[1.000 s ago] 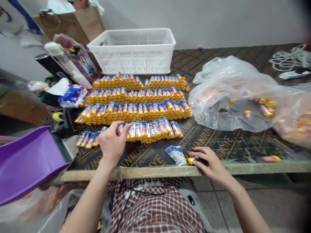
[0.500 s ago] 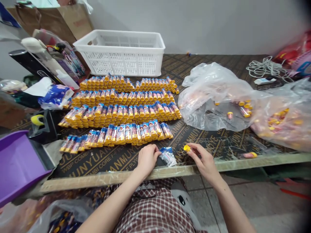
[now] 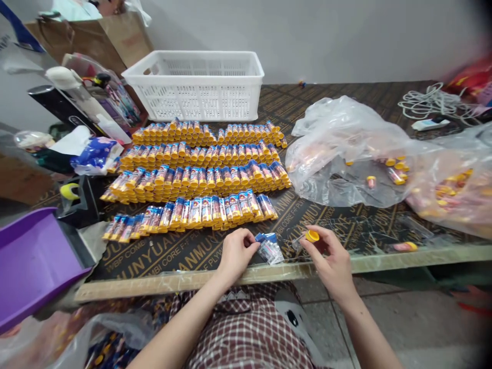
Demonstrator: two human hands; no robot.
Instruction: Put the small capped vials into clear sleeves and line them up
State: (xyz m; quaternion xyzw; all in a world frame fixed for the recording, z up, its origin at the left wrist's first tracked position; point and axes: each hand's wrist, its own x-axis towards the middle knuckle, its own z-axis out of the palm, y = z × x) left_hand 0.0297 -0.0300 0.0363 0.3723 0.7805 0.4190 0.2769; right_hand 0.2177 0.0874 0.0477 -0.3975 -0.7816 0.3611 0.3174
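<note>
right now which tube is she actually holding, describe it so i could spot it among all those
Start at the white basket at the back of the table, then come down past the four rows of yellow-capped tubes to the near edge. There the right hand pinches one tube: the only one lifted off the board, its yellow cap facing up.

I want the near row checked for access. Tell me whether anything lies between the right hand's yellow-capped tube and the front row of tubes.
Nothing visible blocks it. The right hand holds the yellow-capped tube above bare table; the front row of tubes lies up and left. The small stack of blue-edged sleeves, at the left hand, sits just beside that path.
</note>
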